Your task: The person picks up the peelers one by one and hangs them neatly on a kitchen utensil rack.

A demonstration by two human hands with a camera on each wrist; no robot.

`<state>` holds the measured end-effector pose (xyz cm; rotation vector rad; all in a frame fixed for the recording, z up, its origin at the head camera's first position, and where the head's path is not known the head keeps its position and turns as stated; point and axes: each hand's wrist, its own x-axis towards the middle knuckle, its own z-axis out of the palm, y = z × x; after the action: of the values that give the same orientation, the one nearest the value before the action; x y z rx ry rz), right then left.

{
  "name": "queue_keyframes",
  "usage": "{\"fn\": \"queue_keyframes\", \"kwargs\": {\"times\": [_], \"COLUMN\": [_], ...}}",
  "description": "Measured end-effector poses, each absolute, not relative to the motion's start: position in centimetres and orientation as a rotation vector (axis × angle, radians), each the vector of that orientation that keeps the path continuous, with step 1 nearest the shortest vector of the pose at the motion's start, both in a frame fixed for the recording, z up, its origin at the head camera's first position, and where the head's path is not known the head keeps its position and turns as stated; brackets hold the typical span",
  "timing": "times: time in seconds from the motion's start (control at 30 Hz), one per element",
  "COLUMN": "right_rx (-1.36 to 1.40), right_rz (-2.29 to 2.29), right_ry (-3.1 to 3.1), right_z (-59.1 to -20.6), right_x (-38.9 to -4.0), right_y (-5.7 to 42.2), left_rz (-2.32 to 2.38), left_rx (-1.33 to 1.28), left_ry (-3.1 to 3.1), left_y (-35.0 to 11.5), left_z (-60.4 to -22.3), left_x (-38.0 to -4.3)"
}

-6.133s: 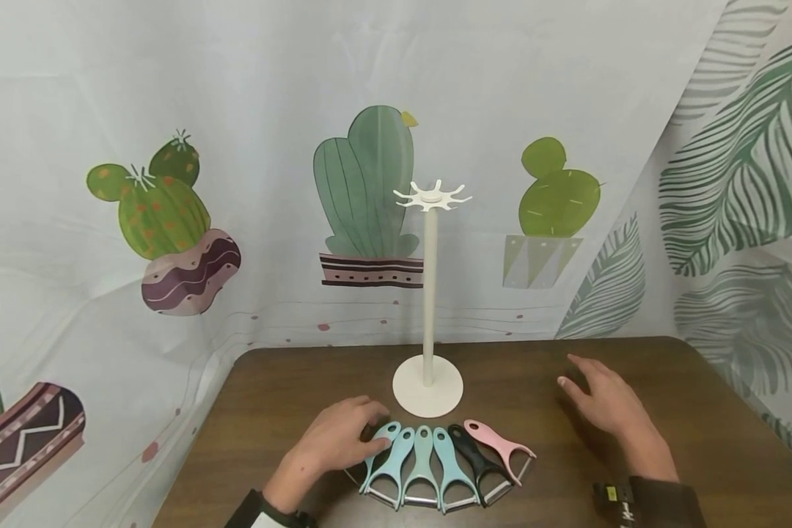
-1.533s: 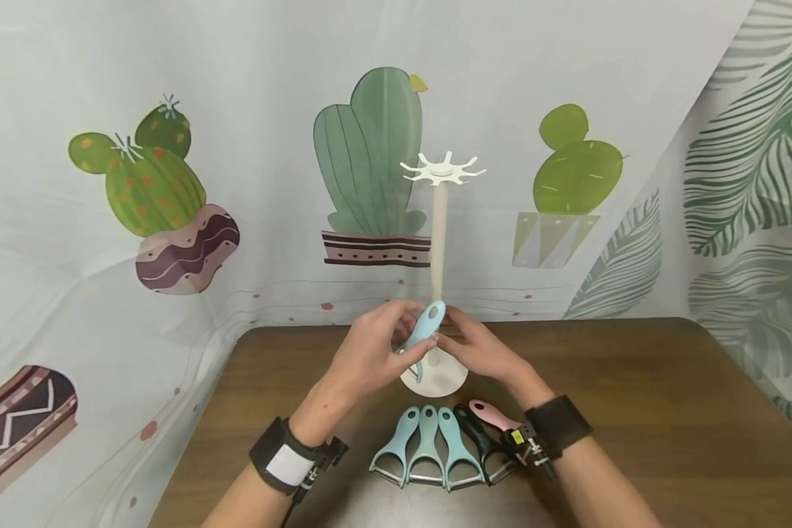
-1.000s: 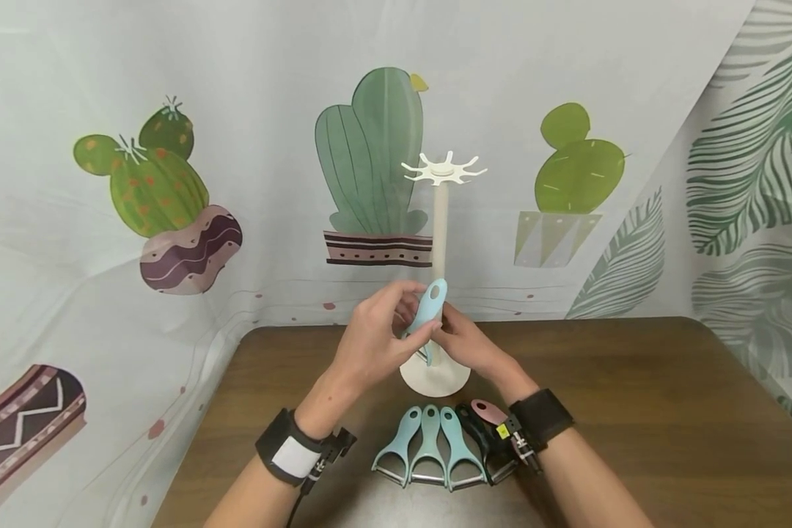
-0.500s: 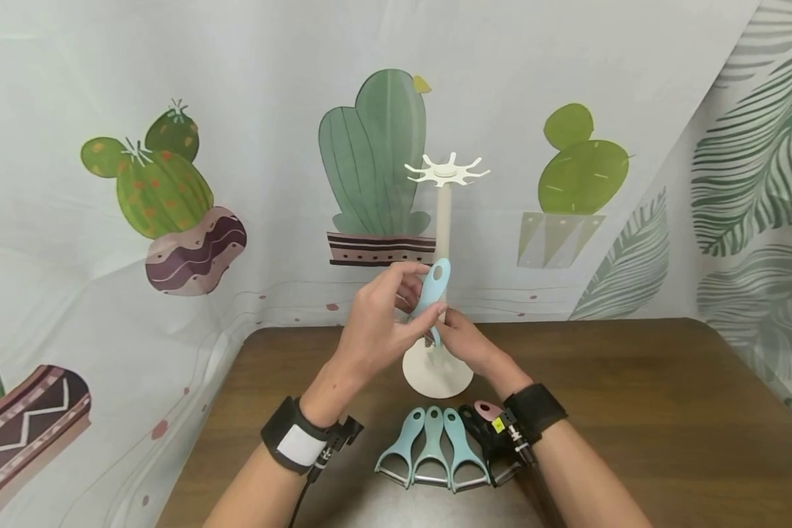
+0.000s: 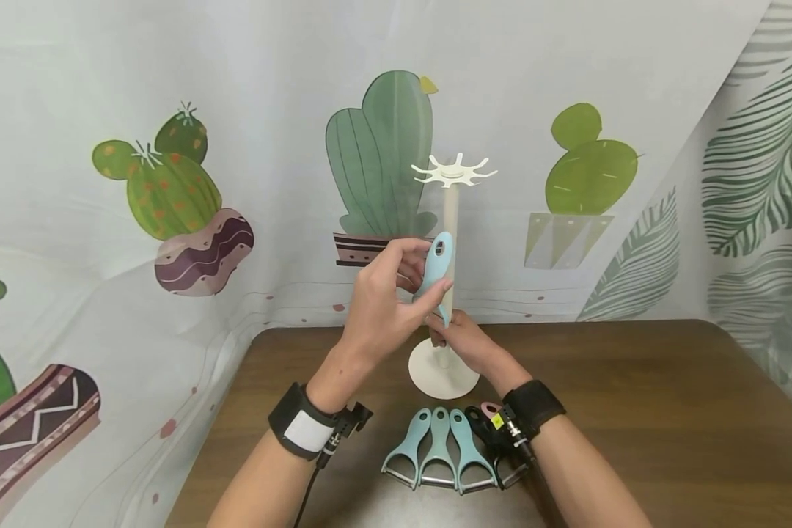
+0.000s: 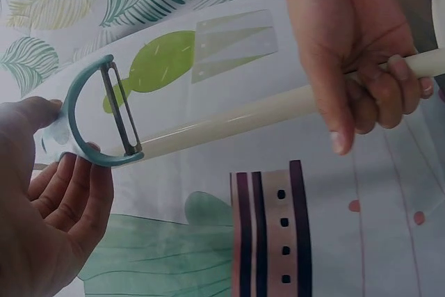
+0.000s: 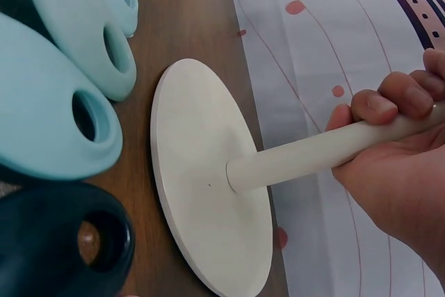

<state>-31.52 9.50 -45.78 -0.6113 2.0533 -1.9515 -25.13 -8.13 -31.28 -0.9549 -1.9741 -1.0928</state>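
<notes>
1. Two-handed hold: pinching a light-blue Y-peeler [image 5: 436,271] between thumb and fingers of the left hand [image 5: 384,293]; gripping the white hook stand [image 5: 451,209] low on its post with the right hand [image 5: 471,341], fingers curled round.
2. Held up in the air before the post, below the hooked crown [image 5: 454,173] and above the base [image 5: 429,378], well clear of the other peelers [image 5: 439,433] on the wooden table [image 5: 633,389]. Cannot tell whether touching the post.
3. Could twist or slip, at a guess, from so light a pinch on smooth-looking plastic.
4. Could nick the right hand with the bare blade [image 6: 118,108], through a drop or careless lowering.
5. Could tip the tall, slim stand by bumping the post with a loosened right-hand grip.
6. Pointing hole end up, towards the crown; blade end down, towards the right hand.
7. Along the long axis, steep, near-parallel to the post, leaning slightly right at the top in the head view.
</notes>
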Motion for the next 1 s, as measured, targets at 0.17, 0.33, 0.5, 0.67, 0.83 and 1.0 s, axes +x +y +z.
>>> {"fn": "queue_keyframes", "kwargs": {"times": [0.17, 0.33, 0.5, 0.67, 0.83, 1.0], "right_rx": [-0.553, -0.523, -0.487, -0.444, -0.396, -0.372], "right_rz": [-1.961, -1.965, -1.977, -1.989, -2.003, -2.003], "right_ry": [2.047, 2.061, 2.091, 2.105, 2.097, 2.117], "right_z": [-45.8, -45.7, -45.5, -45.4, -45.6, -45.7], "right_x": [-31.4, -31.3, -31.2, -31.2, -31.2, -31.2], "right_y": [9.5, 9.2, 8.9, 8.7, 8.5, 8.4], "left_rz": [-1.093, -1.081, -1.089, -1.099, -1.108, -1.081], "left_rx": [-0.942, -0.925, -0.903, -0.889, -0.885, -0.879], "left_ry": [-1.929, -1.879, -1.822, -1.802, -1.785, -1.791], "left_y": [-7.7, -7.4, -7.1, -6.8, -6.5, -6.1], "left_z": [-30.5, -29.7, -28.6, -27.7, -27.2, -26.7], "left_x": [-25.2, -25.5, -25.8, -26.3, -26.6, -27.1]}}
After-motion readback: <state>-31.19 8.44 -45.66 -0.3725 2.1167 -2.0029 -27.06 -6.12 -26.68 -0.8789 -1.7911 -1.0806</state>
